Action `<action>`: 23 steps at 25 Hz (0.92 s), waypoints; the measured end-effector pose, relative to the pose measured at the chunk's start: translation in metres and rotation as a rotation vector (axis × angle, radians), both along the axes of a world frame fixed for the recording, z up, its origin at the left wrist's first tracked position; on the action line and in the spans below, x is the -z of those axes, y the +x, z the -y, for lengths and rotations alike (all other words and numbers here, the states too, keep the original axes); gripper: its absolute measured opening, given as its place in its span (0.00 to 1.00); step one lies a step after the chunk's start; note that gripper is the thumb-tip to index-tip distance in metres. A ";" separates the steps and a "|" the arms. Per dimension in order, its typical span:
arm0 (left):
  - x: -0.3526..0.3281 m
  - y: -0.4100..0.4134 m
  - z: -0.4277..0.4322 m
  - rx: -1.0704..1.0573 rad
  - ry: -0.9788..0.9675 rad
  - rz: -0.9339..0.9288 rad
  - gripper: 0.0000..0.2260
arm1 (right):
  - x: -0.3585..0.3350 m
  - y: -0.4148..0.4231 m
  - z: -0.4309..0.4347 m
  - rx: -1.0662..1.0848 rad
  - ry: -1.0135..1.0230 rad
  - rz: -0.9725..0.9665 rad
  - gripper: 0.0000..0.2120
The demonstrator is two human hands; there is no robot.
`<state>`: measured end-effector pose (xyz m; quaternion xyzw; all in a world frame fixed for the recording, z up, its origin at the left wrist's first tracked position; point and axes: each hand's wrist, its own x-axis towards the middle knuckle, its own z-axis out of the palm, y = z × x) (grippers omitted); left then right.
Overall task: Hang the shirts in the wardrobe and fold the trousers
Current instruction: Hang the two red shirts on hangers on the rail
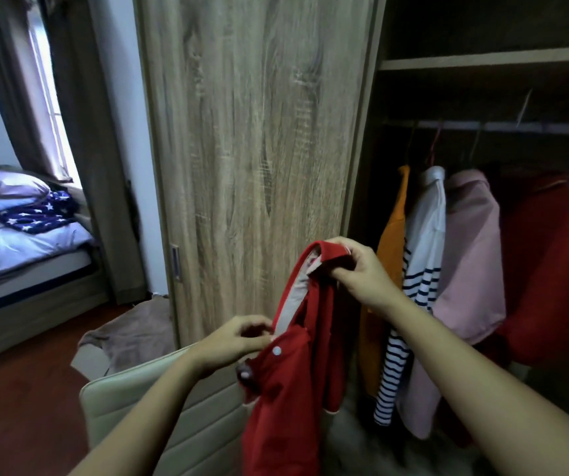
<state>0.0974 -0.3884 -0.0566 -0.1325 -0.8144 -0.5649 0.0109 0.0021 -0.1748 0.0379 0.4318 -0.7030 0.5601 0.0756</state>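
A red shirt (286, 400) with white buttons and a pale collar lining hangs in front of me, held in both hands. My right hand (358, 266) grips the collar at the top. Lower down, my left hand (238, 341) pinches the buttoned front edge. Behind it stands the wardrobe, with its wooden sliding door (259, 149) on the left and its right side open. On the rail (502, 127) hang an orange shirt (391, 249), a white shirt with navy stripes (420, 269), a pink shirt (468, 255) and a red garment (551, 262).
A cream padded chair back (159, 407) stands just below my left arm. A brown cloth (131, 334) lies on the dark wood floor near the door. At the left is a bed (18, 255) with pillows and a star-patterned cloth (39, 214), under a curtained window.
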 end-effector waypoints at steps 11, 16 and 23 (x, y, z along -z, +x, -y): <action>-0.116 -0.021 -0.022 -0.298 -0.462 -0.411 0.17 | -0.001 0.017 -0.027 -0.087 0.528 0.154 0.21; -0.125 -0.020 -0.035 -0.151 -0.263 -0.331 0.13 | 0.026 0.021 -0.011 0.449 0.506 -0.258 0.12; -0.101 -0.017 0.014 -0.470 -0.354 -0.494 0.10 | 0.002 0.030 -0.004 0.473 0.629 -0.161 0.19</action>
